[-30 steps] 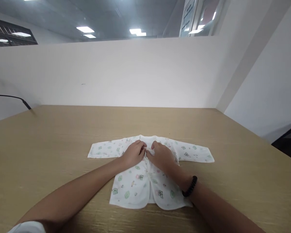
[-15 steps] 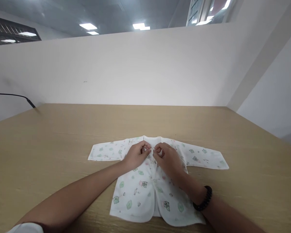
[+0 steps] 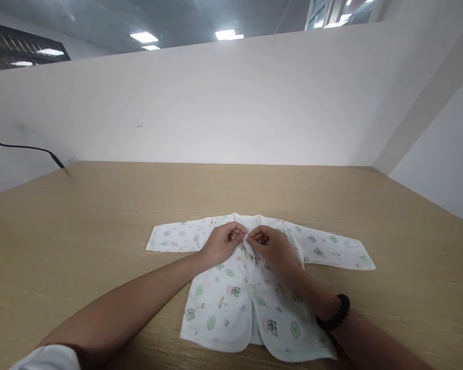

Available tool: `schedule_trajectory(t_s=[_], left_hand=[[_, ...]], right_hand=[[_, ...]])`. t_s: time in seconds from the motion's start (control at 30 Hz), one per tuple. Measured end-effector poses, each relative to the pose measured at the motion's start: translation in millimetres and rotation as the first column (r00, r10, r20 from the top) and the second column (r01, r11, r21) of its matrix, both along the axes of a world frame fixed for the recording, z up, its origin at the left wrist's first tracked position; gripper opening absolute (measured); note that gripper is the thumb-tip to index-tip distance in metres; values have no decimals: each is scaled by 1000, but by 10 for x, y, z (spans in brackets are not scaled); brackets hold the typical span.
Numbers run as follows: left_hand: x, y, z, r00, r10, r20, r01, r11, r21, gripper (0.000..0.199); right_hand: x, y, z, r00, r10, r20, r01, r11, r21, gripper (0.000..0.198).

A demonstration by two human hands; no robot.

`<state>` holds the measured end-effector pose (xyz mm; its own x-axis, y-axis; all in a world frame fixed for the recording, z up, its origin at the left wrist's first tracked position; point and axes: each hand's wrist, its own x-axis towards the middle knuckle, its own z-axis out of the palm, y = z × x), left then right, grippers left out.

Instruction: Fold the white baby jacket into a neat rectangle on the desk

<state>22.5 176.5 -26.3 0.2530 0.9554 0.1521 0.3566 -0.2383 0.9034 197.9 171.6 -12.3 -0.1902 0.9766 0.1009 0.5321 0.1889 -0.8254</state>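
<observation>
A small white baby jacket (image 3: 231, 293) with a green and pink animal print lies face up on the table, its sleeves spread to both sides. Its front edges meet near the collar and part lower down, with rounded bottom corners. My left hand (image 3: 224, 243) pinches the left front edge just below the neckline. Facing it, my right hand (image 3: 273, 250) pinches the other front edge, fingertips almost touching those of the left. Any fastener between the fingertips is hidden or too small to make out. A black beaded bracelet (image 3: 335, 313) circles my right wrist.
The jacket rests on a wood-coloured table (image 3: 111, 187). A white partition (image 3: 224, 103) rises along the back edge, with another white wall (image 3: 440, 133) at the right. A black cable (image 3: 27, 147) comes down to the table's far left corner.
My right fingertips have moved in closer to the left ones, and the two front edges now meet at the top. The whole view has shifted slightly.
</observation>
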Motion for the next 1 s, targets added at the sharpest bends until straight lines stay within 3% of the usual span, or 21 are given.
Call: schedule_trajectory(t_s=[0.33,0.6,0.77,1.0], left_hand=[[29,-31,36,998,63,-13,-63,998,-22,15],[19,0,-19,995,59,85,-55,997,-49,5],[29,-16,14,999,35,38,-35,999,-3,4],[14,-24,18,977,82,-197,-45,982,184,9]], right_hand=[[-33,28,-45,993,-19,120,17,1000,21,7],[-10,49,15,1000,-6,-21,4,994,-112,15],[-17,50,-22,995,-40,92,39,999,13,16],[8,-26,-17,992,13,122,-26,994,107,17]])
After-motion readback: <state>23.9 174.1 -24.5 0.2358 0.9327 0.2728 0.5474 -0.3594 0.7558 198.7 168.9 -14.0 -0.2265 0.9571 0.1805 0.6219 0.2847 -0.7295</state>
